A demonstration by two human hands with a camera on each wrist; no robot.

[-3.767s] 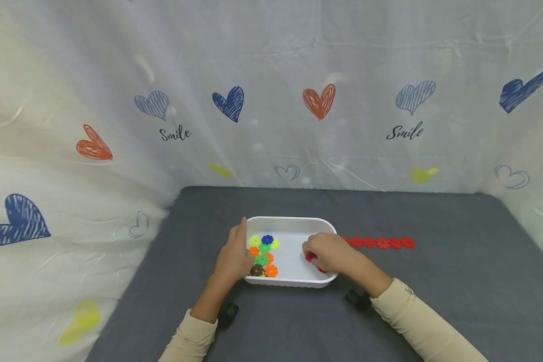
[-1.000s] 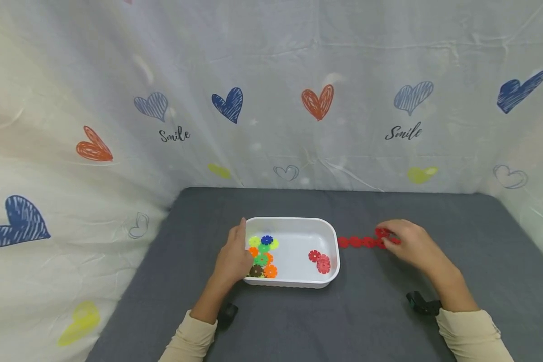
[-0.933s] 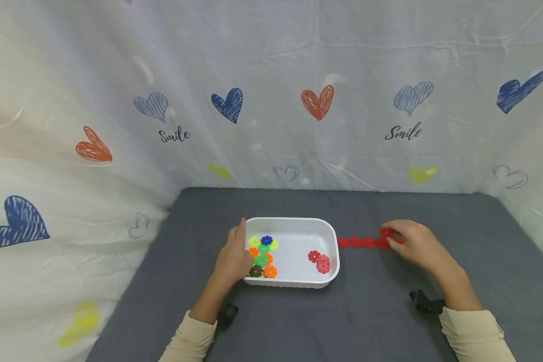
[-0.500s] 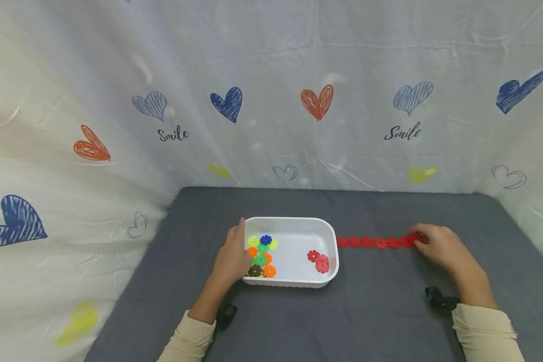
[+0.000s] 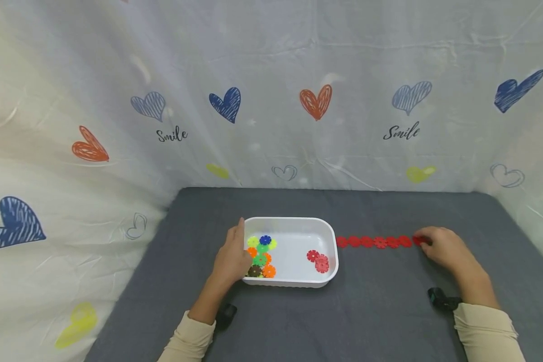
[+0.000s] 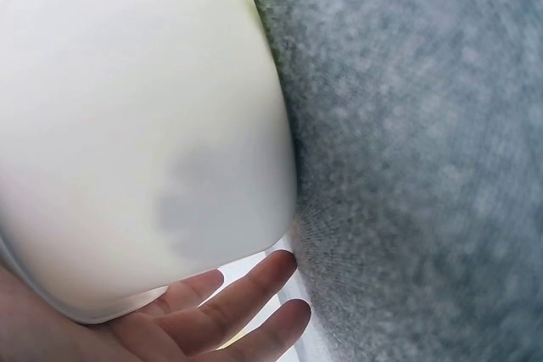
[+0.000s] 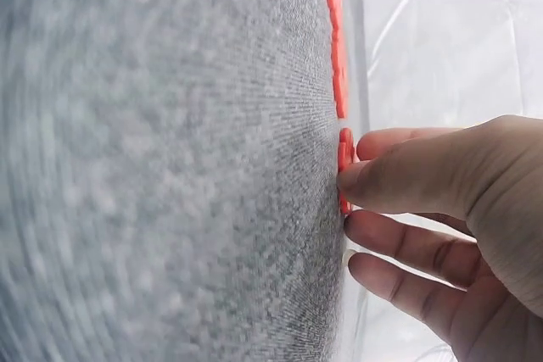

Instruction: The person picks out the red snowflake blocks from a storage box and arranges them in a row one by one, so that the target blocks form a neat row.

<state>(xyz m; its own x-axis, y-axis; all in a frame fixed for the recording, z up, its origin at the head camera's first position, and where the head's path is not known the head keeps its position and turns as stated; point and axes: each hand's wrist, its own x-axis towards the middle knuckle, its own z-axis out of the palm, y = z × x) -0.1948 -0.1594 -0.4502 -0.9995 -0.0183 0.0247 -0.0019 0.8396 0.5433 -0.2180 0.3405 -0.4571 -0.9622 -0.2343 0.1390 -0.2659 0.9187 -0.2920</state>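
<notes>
My left hand grips the left end of a white plastic tray, with fingers along its outer wall in the left wrist view. My right hand pinches a red notched disc between thumb and forefinger, down at the cloth. This disc lies at the right end of a straight row of red notched discs, which starts beside the tray's right wall. A small gap parts it from its neighbour. Inside the tray, a few red and pinkish discs lie at the right.
At the tray's left end is a mixed heap of notched discs: green, orange, dark brown, blue and yellow. A grey cloth covers the table. Behind it hangs a white curtain printed with hearts.
My right hand went from the tray to the row, then along it rightwards with a red disc, now set at the row's end. My left hand has stayed on the tray.
</notes>
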